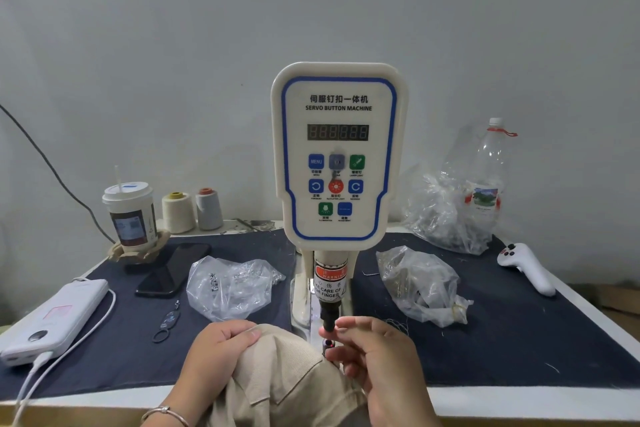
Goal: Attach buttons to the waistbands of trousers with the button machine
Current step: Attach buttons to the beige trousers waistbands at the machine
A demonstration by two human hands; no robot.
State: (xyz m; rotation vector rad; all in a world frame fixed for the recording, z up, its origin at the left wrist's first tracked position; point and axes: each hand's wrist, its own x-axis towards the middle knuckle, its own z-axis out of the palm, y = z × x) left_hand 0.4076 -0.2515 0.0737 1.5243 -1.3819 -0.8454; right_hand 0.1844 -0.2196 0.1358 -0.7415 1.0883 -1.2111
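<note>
Gripping trousers (pixel 277 374), left hand (pixel 221 347)

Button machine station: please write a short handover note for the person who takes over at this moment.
Left hand: grips the beige trousers bunched at the table's front edge, just left of the press.
Right hand: fingertips at the black punch tip of the button machine, seemingly pinching a small part; what it is cannot be told.
Supplies: clear bags of parts left and right of the machine.
Done: no attached button is visible on the fabric.
Left: lay the waistband under the punch, pull fingers clear, press. The display is dark.
</note>
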